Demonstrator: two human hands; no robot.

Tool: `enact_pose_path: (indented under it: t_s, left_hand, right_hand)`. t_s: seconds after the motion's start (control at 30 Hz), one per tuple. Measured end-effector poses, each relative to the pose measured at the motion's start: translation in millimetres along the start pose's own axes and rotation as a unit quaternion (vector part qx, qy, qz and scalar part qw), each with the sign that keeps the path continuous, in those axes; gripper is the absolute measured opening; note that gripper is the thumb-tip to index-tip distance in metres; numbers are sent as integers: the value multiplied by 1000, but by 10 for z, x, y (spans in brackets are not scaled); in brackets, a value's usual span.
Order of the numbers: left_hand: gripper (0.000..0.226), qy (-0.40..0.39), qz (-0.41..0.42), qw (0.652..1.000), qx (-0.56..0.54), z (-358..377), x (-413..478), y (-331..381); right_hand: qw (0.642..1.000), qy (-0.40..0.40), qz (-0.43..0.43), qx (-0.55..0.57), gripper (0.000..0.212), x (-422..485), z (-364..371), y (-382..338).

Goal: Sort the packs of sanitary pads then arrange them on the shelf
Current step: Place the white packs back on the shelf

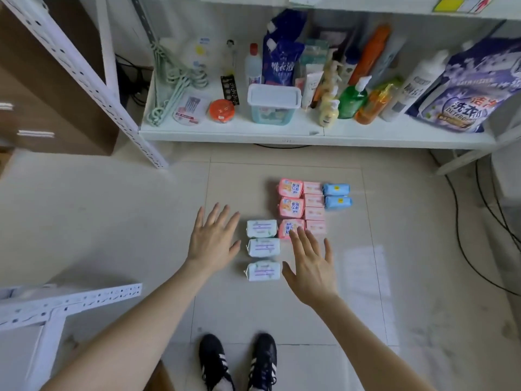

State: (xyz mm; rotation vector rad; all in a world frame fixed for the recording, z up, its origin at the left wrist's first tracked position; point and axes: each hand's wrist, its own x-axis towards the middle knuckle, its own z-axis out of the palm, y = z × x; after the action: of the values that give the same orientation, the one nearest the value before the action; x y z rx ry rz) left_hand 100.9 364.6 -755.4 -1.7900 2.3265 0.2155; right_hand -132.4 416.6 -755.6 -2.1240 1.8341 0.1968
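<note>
On my screen the pale square floor tiles (112, 221) look smooth and faintly glossy. The white soft packs (262, 228), coral-pink packs (291, 189), pale pink packs (313, 189) and blue packs (336, 189) all wear thin plastic film, creased and slightly shiny. I read the white shelf board (225, 131) and white perforated upright (84, 69) as matt painted metal. The brown box (56, 103) looks like matt cardboard. The lidded tub (273, 104) is cloudy plastic, and the purple detergent pouch (465, 97) is glossy.

Packs (291, 206) — pink, blue, white
</note>
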Motion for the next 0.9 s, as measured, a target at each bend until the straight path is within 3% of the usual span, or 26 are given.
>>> enact_pose_path:
  t_s: [0.67, 0.9]
  left_hand:
    - [77, -54, 66, 991, -104, 3529, 1617, -250]
    - [79, -69, 100, 982, -147, 4052, 1964, -279]
  right_hand:
    - [984, -44, 24, 169, 77, 1662, 3410, 693]
    - [981, 27, -9, 190, 71, 1865, 3881, 818]
